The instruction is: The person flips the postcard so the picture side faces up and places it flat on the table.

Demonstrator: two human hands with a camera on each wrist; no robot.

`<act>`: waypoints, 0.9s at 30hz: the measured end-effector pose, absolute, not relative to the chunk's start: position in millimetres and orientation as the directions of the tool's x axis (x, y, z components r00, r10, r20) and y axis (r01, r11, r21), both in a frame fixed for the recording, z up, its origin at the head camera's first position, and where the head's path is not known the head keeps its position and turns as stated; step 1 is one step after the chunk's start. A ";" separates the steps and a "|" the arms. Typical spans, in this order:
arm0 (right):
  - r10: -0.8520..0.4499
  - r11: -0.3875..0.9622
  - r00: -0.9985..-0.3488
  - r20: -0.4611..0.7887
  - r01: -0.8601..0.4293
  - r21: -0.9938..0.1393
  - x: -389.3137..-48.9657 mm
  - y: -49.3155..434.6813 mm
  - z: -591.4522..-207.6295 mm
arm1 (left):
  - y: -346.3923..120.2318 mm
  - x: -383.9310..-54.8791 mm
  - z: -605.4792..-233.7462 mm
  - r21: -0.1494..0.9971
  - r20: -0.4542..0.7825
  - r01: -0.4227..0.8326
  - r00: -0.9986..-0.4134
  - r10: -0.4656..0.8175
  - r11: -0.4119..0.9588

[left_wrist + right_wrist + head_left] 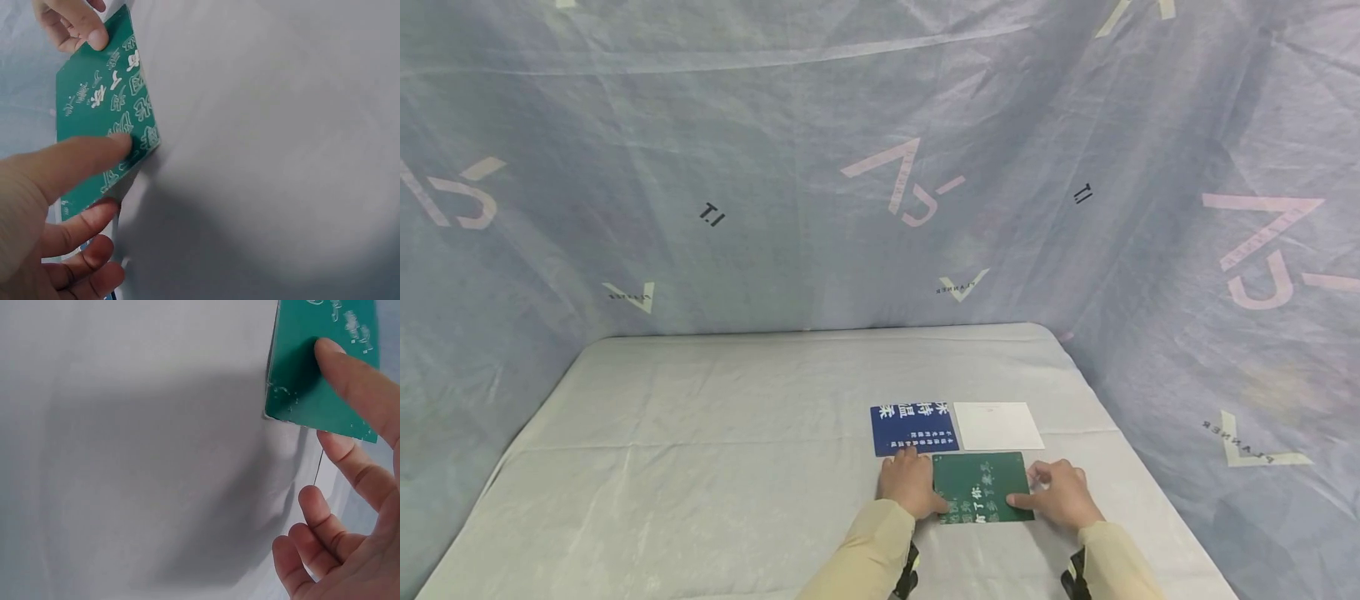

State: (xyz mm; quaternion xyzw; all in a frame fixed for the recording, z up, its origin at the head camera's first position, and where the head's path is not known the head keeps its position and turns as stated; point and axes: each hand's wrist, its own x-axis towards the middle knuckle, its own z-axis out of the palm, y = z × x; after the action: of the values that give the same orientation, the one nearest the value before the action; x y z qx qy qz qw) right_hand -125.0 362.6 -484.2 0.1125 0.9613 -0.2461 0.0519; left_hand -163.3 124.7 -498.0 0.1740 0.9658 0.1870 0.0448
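A green card [966, 471] with white and outlined characters lies between the two hands, near the front right of the table. My left hand [910, 485] pinches its left end, thumb on the printed face and index finger at the underside. At the opposite end my right hand [1060, 496] pinches it the same way; in the right wrist view the other fingers curl loosely below the green card [297, 394]. The left wrist view shows the green card [78, 125] tilted, with both thumbs on it. Just beyond are a blue card [898, 429] with white characters and a blank-looking white card [997, 427], side by side.
A pale cloth covers the table [685, 467], which stretches far to the left of the cards. Grey-blue printed fabric [790, 167] hangs behind the table and along its sides.
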 end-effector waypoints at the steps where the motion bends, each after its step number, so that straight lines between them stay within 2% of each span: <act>1: 0.190 0.853 -0.970 -0.153 0.240 -0.462 -124.5 363.1 -484.0 | 124.7 -163.0 -498.0 0.382 -0.023 0.317 -0.936 0.352 0.868; 15: 0.205 0.842 -0.958 -0.199 0.276 -0.463 -120.1 366.7 -484.4 | 122.6 -160.4 -492.7 0.391 -0.015 0.301 -0.943 0.333 0.870; 27: 0.187 0.858 -0.973 -0.136 0.229 -0.459 -122.5 362.9 -481.0 | 117.8 -160.3 -489.6 0.403 0.018 0.314 -0.942 0.336 0.859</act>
State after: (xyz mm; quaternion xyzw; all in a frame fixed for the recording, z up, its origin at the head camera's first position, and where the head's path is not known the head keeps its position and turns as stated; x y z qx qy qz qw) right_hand -122.5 362.9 -481.0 0.1082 0.9630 -0.2431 0.0433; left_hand -160.3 117.8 -489.6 0.1687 0.9639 0.2045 0.0263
